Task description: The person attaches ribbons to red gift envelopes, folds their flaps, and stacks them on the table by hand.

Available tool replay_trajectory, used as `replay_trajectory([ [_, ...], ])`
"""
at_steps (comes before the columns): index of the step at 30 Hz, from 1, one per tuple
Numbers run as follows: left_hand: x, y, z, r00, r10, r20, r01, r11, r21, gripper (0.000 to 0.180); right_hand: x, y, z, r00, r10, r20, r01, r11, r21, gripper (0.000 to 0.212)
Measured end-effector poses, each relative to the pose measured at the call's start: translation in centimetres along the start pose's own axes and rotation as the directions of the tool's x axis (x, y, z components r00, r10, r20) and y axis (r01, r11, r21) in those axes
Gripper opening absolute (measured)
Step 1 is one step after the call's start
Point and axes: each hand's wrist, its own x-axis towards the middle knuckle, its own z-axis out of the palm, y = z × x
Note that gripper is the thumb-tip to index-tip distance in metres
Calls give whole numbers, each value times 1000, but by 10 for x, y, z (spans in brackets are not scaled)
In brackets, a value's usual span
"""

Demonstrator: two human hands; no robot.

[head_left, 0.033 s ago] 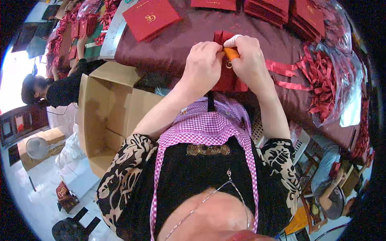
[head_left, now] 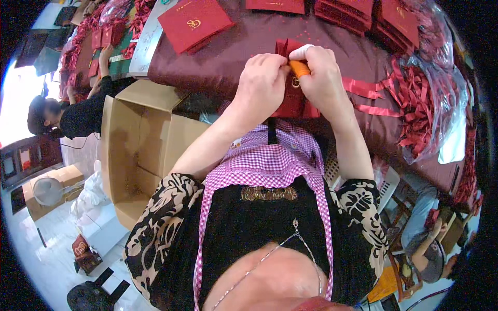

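A flat red box with a gold emblem lies at the near edge of the maroon table. Both my hands work on a red ribbon at its top. My left hand pinches the ribbon from the left. My right hand pinches it from the right; it wears an orange finger cot and a white one on its fingertips. The two hands touch each other over the box.
An open cardboard carton stands at my left. Another red box and stacks of red boxes lie farther back. Loose red ribbons in clear plastic lie right. A person in black works at left; another sits lower right.
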Motion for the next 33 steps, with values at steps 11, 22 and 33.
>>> replay_trajectory([
  [11,8,-18,-14,893,-332,303,409,880,-241,17,-3,10,-4,997,-77,-14,77,995,67,17],
  [22,9,-16,-7,954,-215,208,256,946,-197,19,-7,9,1,997,-37,-69,45,990,131,21],
  [33,10,-10,0,998,-53,45,60,985,-164,8,16,34,-20,997,-69,46,63,991,115,15],
])
